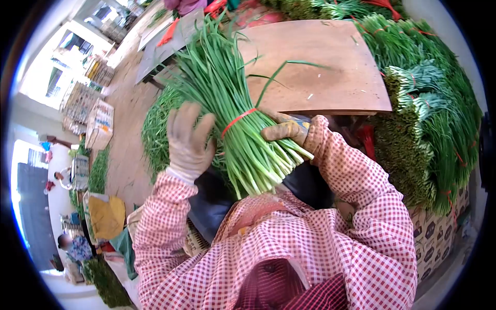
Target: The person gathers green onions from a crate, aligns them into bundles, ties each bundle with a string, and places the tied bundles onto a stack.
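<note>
A bunch of garlic chives (253, 142) is held up over my lap, its pale cut ends toward me and its long green leaves pointing up and away. A red band (238, 122) circles the stems. My right hand (287, 129), in a soiled glove, grips the bunch from the right just below the band, thumb across the stems. To the left of the bunch, my gloved left hand (190, 139) is raised with its fingers apart and slightly blurred. Nothing shows in it, and whether its fingertips brush the leaves I cannot tell.
A wooden board table (315, 67) stands ahead with leaf scraps on it. Banded bunches (429, 113) are piled high at the right above printed cartons (434, 240). Loose chives (160, 129) lie to the left. Crates (99, 124) and other people are farther left.
</note>
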Motion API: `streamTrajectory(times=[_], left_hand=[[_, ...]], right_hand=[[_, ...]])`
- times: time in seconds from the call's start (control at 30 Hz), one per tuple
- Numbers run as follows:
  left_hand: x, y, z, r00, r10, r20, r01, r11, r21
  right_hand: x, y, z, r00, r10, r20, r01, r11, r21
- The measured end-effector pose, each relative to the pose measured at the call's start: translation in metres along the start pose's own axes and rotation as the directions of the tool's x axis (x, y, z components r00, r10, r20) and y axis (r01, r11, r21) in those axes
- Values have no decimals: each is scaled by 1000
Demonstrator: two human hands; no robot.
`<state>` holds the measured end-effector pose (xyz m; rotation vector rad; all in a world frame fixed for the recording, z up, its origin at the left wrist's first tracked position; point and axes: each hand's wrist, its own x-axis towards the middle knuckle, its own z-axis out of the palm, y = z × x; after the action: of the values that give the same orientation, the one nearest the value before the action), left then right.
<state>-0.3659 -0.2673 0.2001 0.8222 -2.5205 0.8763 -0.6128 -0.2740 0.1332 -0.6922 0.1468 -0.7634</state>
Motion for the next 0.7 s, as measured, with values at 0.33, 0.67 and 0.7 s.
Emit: streamTrajectory(times=[0.33, 0.67, 0.7], left_hand=[[-32, 58, 22, 482, -246, 841, -1, -960, -280], [-39, 67, 43, 556, -314, 770, -247, -947, -207], [-36, 69, 38, 545, -327, 772, -221, -944, -244]], right_hand=[[19, 3, 18, 964, 163, -209, -264, 664, -699], [-44, -17, 38, 935, -210, -286, -57, 707, -705], [-36, -19, 50, 956, -192, -223, -41, 663, -747]])
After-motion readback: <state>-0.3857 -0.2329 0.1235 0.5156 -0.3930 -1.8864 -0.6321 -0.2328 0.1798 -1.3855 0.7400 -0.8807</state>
